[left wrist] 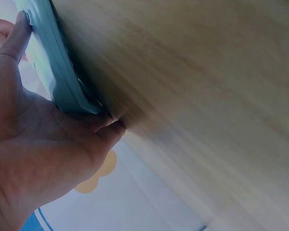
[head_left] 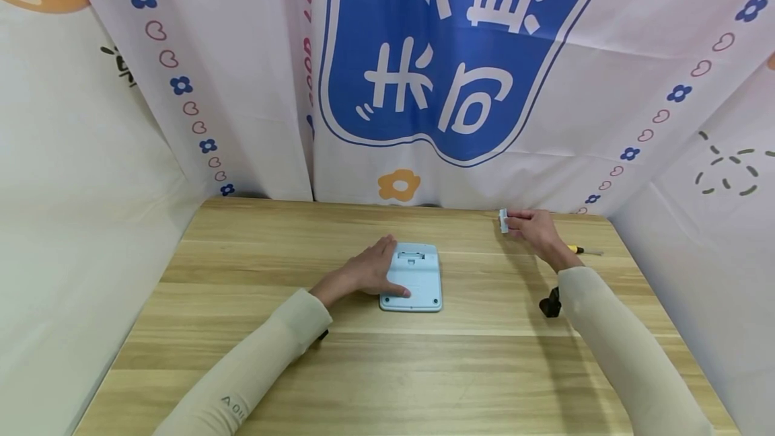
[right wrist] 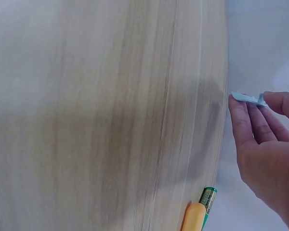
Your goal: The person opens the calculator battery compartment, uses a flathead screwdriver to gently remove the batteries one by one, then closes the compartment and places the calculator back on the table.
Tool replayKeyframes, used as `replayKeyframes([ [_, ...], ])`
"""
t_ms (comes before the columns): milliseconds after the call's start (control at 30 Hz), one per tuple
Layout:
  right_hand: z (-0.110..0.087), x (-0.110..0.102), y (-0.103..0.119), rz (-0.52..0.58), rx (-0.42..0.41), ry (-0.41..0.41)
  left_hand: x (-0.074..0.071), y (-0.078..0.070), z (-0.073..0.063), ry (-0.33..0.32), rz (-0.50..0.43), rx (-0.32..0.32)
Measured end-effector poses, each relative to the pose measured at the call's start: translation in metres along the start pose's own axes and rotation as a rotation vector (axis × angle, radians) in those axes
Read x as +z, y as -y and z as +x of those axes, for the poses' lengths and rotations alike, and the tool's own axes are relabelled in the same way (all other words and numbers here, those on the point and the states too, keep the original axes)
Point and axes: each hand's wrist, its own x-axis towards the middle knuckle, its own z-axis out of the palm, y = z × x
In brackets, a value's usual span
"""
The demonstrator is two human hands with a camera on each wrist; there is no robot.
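A light-blue calculator (head_left: 418, 284) lies face down on the wooden table, with an open battery slot (head_left: 412, 256) near its far end. My left hand (head_left: 372, 269) holds it by its left side, thumb across the back. In the left wrist view, the fingertips (left wrist: 116, 126) are at the calculator's edge, close to the tabletop. Near the table's far edge, my right hand (head_left: 533, 229) pinches a small light-blue battery cover (head_left: 503, 221) between thumb and fingers. The right wrist view shows this cover (right wrist: 248, 99) raised on the fingertips, with small tabs along it.
Beyond my right hand lies a screwdriver (head_left: 575, 249) with a yellow handle. A green-and-gold battery (right wrist: 209, 197) lies beside that handle (right wrist: 194, 217) in the right wrist view. Printed white cloth (head_left: 260, 86) hangs behind the table's far edge, and white cloth stands at both sides.
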Motion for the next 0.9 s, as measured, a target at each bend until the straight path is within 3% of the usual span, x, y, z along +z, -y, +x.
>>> replayKeyframes([
  [900,-0.0055,0.0093,0.0043,0.088,0.01,0.035,0.0016,-0.0005,0.0011,-0.003,0.0,0.002],
])
